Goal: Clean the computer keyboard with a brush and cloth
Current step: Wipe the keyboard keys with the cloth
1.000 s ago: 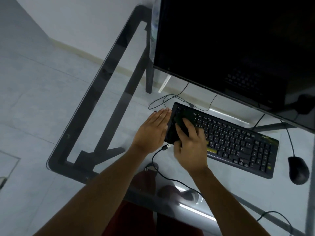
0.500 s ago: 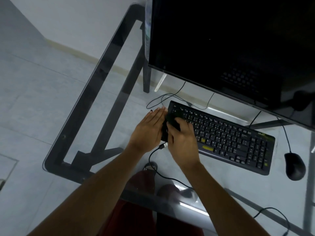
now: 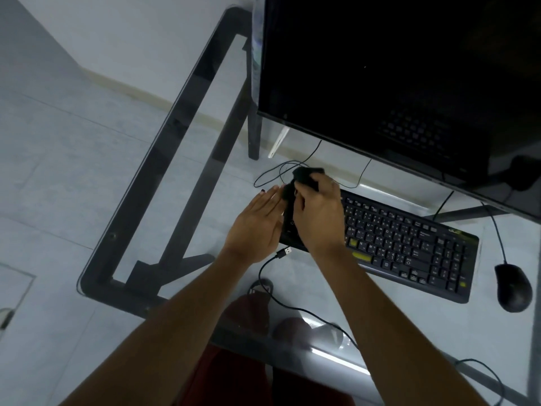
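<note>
Glass desk (image 3: 181,136): right hand (image 3: 319,218) moved cloth (image 3: 307,175) to keyboard (image 3: 409,244) far corner

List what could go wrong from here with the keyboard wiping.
The black cloth in the right hand works the keyboard end nearest the loose USB plug; a sweep may knock the plug. Thin cables lie just behind and might snag. The flat left hand only braces, so the keyboard may slide on the glass desk.

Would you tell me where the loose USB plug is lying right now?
In the head view the USB plug lies on the glass desk just below the keyboard's left end, between both wrists.
</note>
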